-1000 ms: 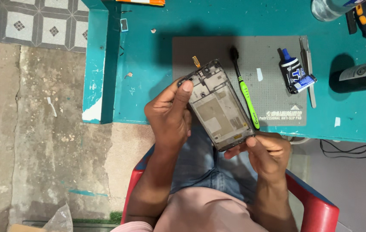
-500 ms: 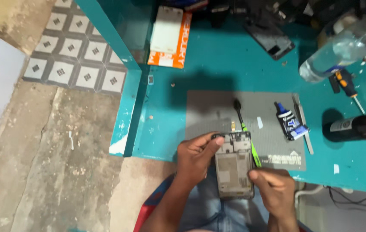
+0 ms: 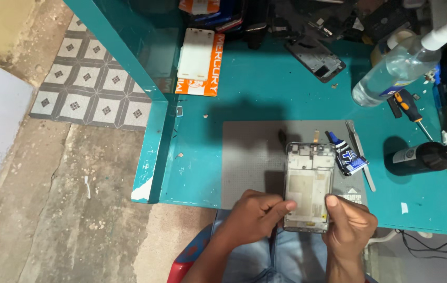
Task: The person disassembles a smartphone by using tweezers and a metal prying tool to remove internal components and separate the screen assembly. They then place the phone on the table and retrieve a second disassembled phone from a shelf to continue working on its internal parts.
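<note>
Since a second ago the phone frame (image 3: 308, 186) has swung from a slant to straight up and down, its long axis now running directly away from me over the grey mat (image 3: 249, 157) on the teal bench (image 3: 265, 84). My left hand (image 3: 255, 215) pinches its lower left edge, my right hand (image 3: 346, 222) clamps the lower right, thumb on the inner plate. Both grips are closed on it, equally near. Its far end points at the glue tube (image 3: 345, 154) and tweezers (image 3: 360, 152), just beside on the right; the black bottle (image 3: 422, 157) lies farther right.
</note>
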